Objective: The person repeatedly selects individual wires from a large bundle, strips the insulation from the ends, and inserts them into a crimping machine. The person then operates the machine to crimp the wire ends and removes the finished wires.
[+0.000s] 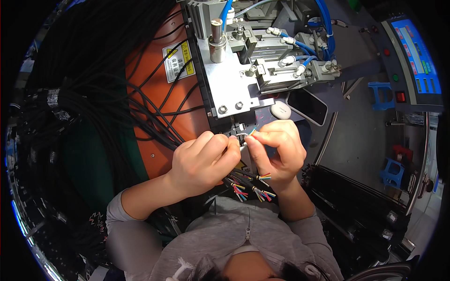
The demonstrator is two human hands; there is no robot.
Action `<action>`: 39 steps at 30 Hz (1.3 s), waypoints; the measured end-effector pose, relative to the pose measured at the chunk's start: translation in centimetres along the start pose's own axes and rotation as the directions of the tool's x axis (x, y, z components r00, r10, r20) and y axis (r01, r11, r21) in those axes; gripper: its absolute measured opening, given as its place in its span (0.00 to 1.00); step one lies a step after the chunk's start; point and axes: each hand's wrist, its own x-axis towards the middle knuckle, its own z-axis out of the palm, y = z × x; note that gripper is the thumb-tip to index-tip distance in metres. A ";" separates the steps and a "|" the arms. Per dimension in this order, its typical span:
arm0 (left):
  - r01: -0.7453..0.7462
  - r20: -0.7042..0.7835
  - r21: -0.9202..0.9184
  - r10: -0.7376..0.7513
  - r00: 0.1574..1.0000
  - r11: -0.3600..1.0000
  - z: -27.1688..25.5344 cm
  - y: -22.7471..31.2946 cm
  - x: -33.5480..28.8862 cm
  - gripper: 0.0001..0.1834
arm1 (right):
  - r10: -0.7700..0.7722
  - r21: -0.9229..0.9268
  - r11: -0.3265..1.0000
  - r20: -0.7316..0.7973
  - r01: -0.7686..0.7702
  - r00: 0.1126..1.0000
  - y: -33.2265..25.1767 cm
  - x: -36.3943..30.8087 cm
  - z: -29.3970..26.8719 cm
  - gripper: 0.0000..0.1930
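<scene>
Just in front of the machine's metal plate (pixel 234 86), my two hands meet at a small black fixture (pixel 228 125). My right hand (pixel 280 149) pinches a few thin coloured wires (pixel 253 131) between thumb and index finger. Close beside it, my left hand (pixel 202 158) is closed in a pinch; its fingertips hide what they hold. A short whitish wire (pixel 241 135) shows between the two hands. Below them, several black cable ends fan out into bare coloured wires (pixel 239 191), nearest to my right wrist.
Black cables (pixel 161 112) run across the orange panel (pixel 157 157) from a thick bundle (pixel 58 99) at the left. Pneumatic cylinders (pixel 281 77) with blue hoses stand behind the plate. A phone (pixel 309 105) and a white round case (pixel 280 110) lie right of it. A control screen (pixel 417 58) stands far right.
</scene>
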 end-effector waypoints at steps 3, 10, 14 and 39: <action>-0.036 -0.016 0.027 0.036 0.999 0.999 -0.3 -0.3 -0.1 0.15 | 0.173 0.078 0.979 0.156 -0.187 0.973 0.4 -0.2 -1.0 0.06; -0.056 0.023 0.071 0.054 0.998 0.996 -0.1 -0.3 -0.5 0.21 | 0.519 0.512 0.467 0.502 -0.721 0.692 1.7 -1.1 -2.0 0.05; -0.047 0.037 0.081 0.044 0.998 0.996 0.3 -0.2 -0.4 0.20 | 0.419 0.368 0.756 0.363 -0.541 0.832 2.3 -1.6 -1.6 0.06; 0.043 0.266 0.285 -0.122 0.956 0.958 0.8 0.9 -0.3 0.21 | 0.204 -0.089 0.977 0.172 -0.191 0.964 3.6 -2.0 1.0 0.02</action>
